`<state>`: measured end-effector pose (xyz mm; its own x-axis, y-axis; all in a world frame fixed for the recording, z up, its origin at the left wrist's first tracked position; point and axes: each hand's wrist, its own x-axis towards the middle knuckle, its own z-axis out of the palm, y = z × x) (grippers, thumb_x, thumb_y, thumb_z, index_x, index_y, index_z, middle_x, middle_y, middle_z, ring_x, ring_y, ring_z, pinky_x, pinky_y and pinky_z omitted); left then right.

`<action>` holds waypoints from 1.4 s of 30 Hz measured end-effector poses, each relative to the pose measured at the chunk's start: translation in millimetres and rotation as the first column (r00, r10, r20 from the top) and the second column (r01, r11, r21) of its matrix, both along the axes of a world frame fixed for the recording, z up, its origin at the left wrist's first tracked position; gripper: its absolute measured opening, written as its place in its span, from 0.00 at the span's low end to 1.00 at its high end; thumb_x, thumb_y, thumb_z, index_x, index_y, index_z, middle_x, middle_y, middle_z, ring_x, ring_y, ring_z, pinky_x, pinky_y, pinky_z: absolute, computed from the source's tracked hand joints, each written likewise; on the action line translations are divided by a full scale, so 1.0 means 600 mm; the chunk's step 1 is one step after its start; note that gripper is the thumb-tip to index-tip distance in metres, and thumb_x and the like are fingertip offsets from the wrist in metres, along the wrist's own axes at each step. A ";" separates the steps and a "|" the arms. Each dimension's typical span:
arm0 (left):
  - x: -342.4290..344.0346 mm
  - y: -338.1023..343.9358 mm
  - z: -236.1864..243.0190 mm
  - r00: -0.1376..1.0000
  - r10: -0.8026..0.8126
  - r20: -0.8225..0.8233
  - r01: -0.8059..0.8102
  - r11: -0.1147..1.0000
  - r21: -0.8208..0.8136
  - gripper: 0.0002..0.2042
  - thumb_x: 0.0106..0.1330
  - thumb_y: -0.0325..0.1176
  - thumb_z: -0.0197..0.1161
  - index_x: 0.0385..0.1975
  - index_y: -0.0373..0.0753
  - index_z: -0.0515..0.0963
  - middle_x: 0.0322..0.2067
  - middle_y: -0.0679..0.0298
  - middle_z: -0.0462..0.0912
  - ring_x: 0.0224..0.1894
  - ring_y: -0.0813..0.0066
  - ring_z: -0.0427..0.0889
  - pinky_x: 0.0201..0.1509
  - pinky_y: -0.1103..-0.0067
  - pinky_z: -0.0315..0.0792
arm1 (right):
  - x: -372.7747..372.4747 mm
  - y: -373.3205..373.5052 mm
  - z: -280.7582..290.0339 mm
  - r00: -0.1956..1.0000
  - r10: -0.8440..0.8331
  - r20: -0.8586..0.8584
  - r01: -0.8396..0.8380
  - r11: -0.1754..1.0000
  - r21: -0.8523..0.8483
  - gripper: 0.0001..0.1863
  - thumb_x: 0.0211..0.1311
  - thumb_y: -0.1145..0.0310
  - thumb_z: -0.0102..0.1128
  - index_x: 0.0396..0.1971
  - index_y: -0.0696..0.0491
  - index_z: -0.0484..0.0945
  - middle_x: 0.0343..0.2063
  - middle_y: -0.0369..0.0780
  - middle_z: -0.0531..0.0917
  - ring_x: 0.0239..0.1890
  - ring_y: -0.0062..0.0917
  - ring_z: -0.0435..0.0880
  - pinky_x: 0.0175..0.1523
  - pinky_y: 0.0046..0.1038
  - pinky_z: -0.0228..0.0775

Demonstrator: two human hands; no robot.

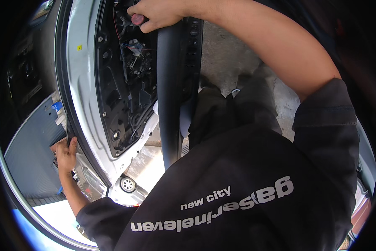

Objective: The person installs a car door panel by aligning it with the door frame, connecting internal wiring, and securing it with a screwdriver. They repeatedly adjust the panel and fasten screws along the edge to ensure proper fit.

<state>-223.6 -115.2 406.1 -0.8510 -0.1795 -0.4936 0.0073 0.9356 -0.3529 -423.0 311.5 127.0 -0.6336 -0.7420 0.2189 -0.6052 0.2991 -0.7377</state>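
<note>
My right hand (160, 14) reaches across at the top of the view, fingers wrapped round a tool with a rounded red handle end (138, 19). Its working end is hidden. Just below is the black inner carrier (112, 96) of a silver car door (81, 71), with wires and a mechanism (134, 48) exposed. The dark door trim panel (168, 79) stands away from the door, with a gap between them. At the lower left, my left hand (66, 155) is closed beside the door's window edge, thumb raised; what its curled fingers hold is hidden.
A switch panel (193, 31) sits on the trim's armrest side. Concrete floor (223, 46) shows around my legs. Beyond the door are a car wheel (128, 184) and a grey ribbed wall (33, 154). A small yellow sticker (79, 47) marks the door frame.
</note>
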 end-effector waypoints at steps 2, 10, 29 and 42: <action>0.005 0.004 0.005 1.000 0.026 -0.011 -0.026 0.999 0.042 0.19 0.75 0.45 0.62 0.38 0.30 0.82 0.27 0.48 0.81 0.32 0.51 0.76 0.43 0.66 0.72 | 0.001 0.001 0.000 1.000 -0.016 0.007 0.016 1.000 0.008 0.18 0.53 0.60 0.64 0.41 0.56 0.83 0.38 0.50 0.88 0.45 0.48 0.87 0.53 0.44 0.78; 0.042 0.001 0.041 0.985 -0.127 -0.119 0.141 0.983 0.121 0.16 0.75 0.43 0.61 0.38 0.32 0.82 0.28 0.51 0.81 0.34 0.50 0.77 0.45 0.64 0.71 | 0.001 -0.006 -0.005 1.000 -0.012 0.004 0.012 0.999 -0.035 0.18 0.53 0.59 0.65 0.41 0.54 0.84 0.39 0.49 0.88 0.47 0.46 0.87 0.54 0.43 0.79; 0.059 -0.016 0.069 0.985 -0.133 -0.110 0.146 0.982 0.117 0.15 0.76 0.40 0.60 0.37 0.33 0.82 0.26 0.54 0.80 0.33 0.57 0.74 0.41 0.65 0.67 | 0.007 -0.043 -0.022 0.992 -0.112 -0.063 0.110 0.994 -0.026 0.19 0.61 0.52 0.64 0.40 0.52 0.86 0.36 0.46 0.89 0.41 0.40 0.88 0.48 0.39 0.79; 0.066 -0.010 0.079 0.997 -0.031 -0.069 0.032 0.999 0.009 0.19 0.75 0.43 0.61 0.33 0.30 0.78 0.31 0.47 0.78 0.36 0.47 0.73 0.45 0.62 0.67 | 0.011 -0.050 -0.019 0.969 -0.246 0.018 0.243 0.965 0.101 0.34 0.67 0.34 0.55 0.53 0.49 0.84 0.44 0.43 0.89 0.51 0.39 0.87 0.58 0.40 0.78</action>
